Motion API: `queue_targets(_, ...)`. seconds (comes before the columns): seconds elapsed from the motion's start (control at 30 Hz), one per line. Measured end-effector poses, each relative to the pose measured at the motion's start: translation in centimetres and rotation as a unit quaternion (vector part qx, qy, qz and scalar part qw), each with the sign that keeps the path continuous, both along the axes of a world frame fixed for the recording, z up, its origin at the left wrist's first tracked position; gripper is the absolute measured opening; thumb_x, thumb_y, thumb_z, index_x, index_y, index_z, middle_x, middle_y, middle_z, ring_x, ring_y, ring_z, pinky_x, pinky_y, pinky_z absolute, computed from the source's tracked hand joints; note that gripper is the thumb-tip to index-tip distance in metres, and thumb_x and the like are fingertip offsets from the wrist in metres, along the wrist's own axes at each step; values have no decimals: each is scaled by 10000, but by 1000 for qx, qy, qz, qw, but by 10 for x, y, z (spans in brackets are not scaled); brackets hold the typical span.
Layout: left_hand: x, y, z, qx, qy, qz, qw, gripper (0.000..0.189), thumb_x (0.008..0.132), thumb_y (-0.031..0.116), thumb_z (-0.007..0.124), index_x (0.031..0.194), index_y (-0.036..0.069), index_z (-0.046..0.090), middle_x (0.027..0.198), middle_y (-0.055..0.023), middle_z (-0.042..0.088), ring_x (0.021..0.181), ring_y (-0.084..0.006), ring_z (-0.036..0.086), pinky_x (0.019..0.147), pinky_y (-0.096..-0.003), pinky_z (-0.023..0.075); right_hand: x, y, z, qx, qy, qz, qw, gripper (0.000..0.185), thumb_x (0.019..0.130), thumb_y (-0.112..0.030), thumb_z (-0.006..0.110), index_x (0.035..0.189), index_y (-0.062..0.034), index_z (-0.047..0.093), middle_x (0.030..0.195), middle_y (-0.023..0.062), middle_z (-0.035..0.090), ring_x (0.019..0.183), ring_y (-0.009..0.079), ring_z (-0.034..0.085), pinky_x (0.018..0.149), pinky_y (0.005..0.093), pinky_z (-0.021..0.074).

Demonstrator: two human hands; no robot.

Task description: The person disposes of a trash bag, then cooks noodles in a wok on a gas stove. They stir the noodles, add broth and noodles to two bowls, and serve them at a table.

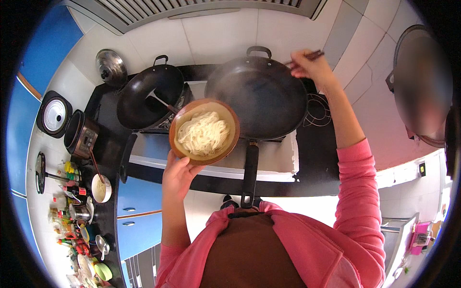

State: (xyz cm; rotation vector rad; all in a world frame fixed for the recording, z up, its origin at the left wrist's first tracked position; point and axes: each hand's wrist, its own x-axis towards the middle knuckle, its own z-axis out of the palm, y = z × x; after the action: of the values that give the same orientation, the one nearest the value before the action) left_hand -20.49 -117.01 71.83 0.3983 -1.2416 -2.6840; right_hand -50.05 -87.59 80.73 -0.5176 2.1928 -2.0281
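My left hand [178, 176] grips the near rim of a brown bowl [230, 111] with a cream inside. A heap of pale noodles [205, 133] lies in it. The bowl is held above the stove, overlapping the left edge of a large black frying pan [263, 97]. No food shows in the pan, and a faint haze hangs over it. Its long black handle [249, 172] points towards me. My right hand [309, 68] is closed around dark chopsticks [315, 54] at the pan's far right rim; their tips are blurred or hidden.
A black wok [138, 95] with a utensil [162, 100] in it sits on the left burner. A metal lid [111, 67] leans behind it. Left are an open rice cooker [81, 136], a white bowl [101, 192] and several bottles. A wire rack [318, 109] lies right; the range hood [216, 6] is above.
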Motion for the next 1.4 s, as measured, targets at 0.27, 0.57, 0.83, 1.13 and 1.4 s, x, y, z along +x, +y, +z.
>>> queue_targets(0.27, 37, -12, -1, -26, -33, 55, 998, 583, 821, 76, 536, 1345, 57, 283, 1244, -190, 492, 1082, -335, 567, 888, -459, 514, -61, 21, -89, 107, -52, -189, 975, 281, 886, -271, 588, 818, -11, 503, 698, 98, 570, 459, 178, 592, 407, 269, 517)
queue_targets(0.57, 41, -12, -1, -20, -35, 71, 997, 620, 800, 66, 560, 1351, 40, 275, 1244, -210, 482, 1075, -348, 571, 868, -457, 530, -46, -86, -151, -205, -230, -124, 943, 177, 842, -152, 643, 868, -53, 499, 816, 93, 556, 635, 219, 619, 520, 337, 578)
queue_targets(0.83, 45, -13, -5, -20, -34, 82, 996, 667, 773, 105, 552, 1373, 51, 265, 1291, -192, 456, 1120, -344, 544, 870, -456, 528, -67, -25, -87, 38, -34, -254, 966, 231, 914, -216, 514, 846, 5, 511, 654, 92, 573, 486, 172, 598, 412, 272, 490)
queue_targets(1.13, 41, -8, -3, -19, -48, 72, 996, 763, 718, 166, 552, 1412, 88, 245, 1332, -144, 440, 1160, -291, 524, 873, -401, 524, -37, -12, -89, 75, -66, -87, 991, 240, 885, -256, 591, 838, -41, 494, 649, 89, 566, 468, 159, 586, 410, 254, 478)
queue_targets(1.4, 53, 2, -16, 1, -62, 122, 991, 684, 716, 164, 551, 1360, 111, 325, 1274, -111, 480, 1102, -271, 544, 863, -395, 516, -20, -22, -100, -43, -118, -4, 992, 215, 878, -203, 601, 876, 3, 538, 655, 108, 585, 484, 193, 614, 439, 289, 528)
